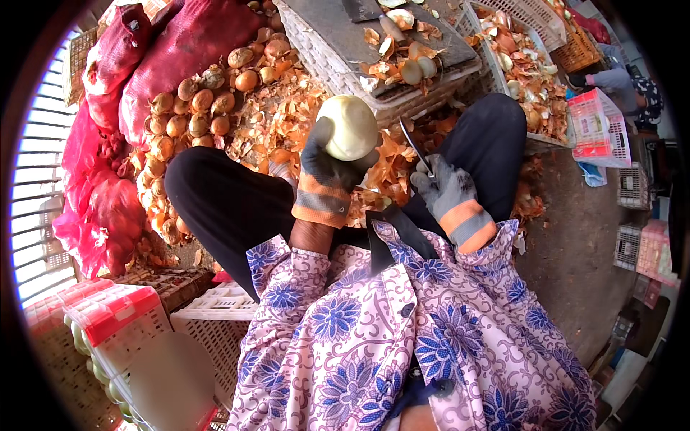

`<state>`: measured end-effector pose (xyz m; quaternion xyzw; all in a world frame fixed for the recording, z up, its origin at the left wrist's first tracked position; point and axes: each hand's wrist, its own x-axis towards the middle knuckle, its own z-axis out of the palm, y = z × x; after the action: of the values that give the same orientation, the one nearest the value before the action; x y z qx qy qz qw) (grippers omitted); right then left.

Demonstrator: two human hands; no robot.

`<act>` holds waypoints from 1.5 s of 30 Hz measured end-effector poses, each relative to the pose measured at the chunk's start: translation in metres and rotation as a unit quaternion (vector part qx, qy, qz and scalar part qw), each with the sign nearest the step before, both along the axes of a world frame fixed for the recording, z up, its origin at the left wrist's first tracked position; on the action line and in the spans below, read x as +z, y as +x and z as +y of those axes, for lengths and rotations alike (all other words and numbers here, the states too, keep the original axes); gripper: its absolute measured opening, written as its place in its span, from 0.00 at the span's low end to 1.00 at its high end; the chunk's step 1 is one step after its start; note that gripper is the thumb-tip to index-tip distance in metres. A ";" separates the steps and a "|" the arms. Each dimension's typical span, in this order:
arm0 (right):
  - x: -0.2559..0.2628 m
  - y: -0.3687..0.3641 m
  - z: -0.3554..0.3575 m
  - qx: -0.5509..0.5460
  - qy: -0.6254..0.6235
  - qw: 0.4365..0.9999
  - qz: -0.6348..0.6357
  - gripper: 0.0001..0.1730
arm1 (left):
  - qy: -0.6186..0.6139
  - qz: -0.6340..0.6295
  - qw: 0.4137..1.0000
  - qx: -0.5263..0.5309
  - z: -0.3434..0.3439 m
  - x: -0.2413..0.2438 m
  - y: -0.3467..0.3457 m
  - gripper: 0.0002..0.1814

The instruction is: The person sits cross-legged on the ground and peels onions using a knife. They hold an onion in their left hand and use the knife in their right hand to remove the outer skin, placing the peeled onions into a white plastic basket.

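A large peeled onion [353, 126], pale and smooth, rests in my gloved left hand [330, 161], with the thumb at its left side. My right hand [446, 182], in a matching grey and orange work glove, grips a small knife [414, 141]. The blade points up and to the left, apart from the onion, and most of the handle is hidden in my fist. Loose brown onion skins [396, 172] cover the floor between my knees. To the left lies a heap of unpeeled onions [199, 110].
Ahead stands a white plastic crate [318, 40] topped by a dark board [337, 27] with onion scraps and a cleaver [362, 9]. Another crate [506, 89] of skins stands at right. Red mesh sacks [183, 59] lean at left. A person [628, 86] is at far right.
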<state>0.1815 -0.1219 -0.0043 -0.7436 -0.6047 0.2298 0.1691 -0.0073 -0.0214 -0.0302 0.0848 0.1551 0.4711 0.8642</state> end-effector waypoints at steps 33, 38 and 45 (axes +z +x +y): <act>-0.081 -0.035 0.068 -0.011 -0.099 0.991 0.084 0.16 | 0.089 0.066 0.994 -0.015 -0.012 0.021 -0.013 0.38; -0.083 -0.029 0.073 -0.133 -0.128 0.954 0.234 0.13 | 0.088 0.033 0.995 0.022 -0.008 0.024 -0.019 0.41; -0.010 -0.056 0.054 -0.040 0.077 0.976 0.199 0.21 | 0.021 0.034 0.996 0.081 -0.006 0.010 -0.015 0.39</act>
<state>0.1253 -0.0675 -0.0147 -0.6915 -0.5445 0.3191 0.3515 -0.0222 -0.0273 -0.0200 0.1061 0.1811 0.5395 0.8154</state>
